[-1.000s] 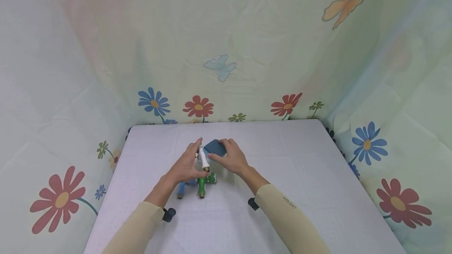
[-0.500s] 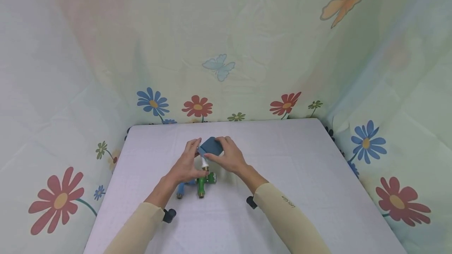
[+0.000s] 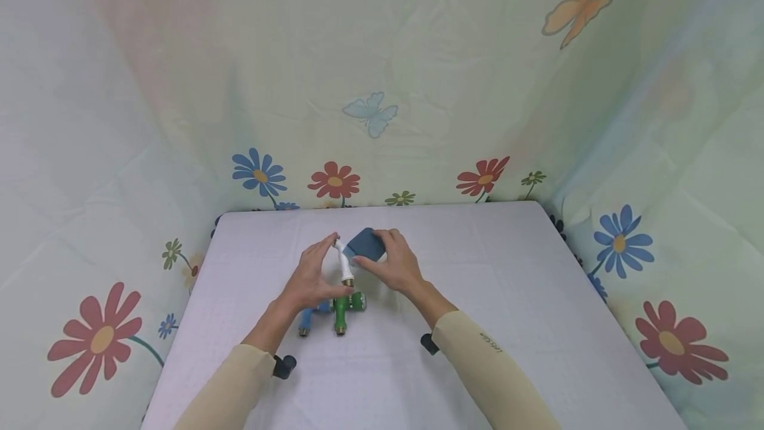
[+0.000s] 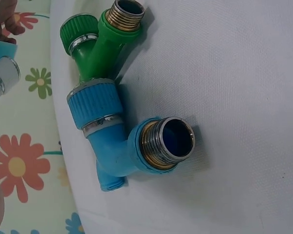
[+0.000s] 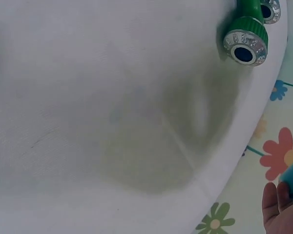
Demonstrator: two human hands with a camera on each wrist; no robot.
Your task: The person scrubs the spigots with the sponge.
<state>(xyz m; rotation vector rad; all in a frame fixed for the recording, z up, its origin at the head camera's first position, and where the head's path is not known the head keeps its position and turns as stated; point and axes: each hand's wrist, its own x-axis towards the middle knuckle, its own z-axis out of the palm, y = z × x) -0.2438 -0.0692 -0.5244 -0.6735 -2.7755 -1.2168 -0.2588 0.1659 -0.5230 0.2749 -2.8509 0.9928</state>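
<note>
In the head view, my left hand [image 3: 310, 277] holds a white pipe fitting [image 3: 346, 267] with a brass threaded end pointing down; thumb near the thread, fingertips at its top. My right hand [image 3: 396, 264] pinches a dark blue flat pad [image 3: 366, 244], cloth or sponge, its edge beside the fitting's upper part. Whether they touch, I cannot tell. Below lie a green pipe fitting [image 3: 340, 316] and a blue pipe fitting [image 3: 306, 320], partly behind the left hand. The left wrist view shows the blue fitting's open threaded mouth up close, with the white fitting [image 4: 9, 73] at the left edge.
A white cloth covers the table [image 3: 489, 271]. Printed curtains with flowers and butterflies stand behind it and at both sides. Dark wrist cameras [image 3: 284, 367] hang under both forearms.
Half a second ago the blue pad covered the white fitting's upper part; now the right hand has drawn it back to the right. The left hand stays almost in place; the other fittings lie still.
</note>
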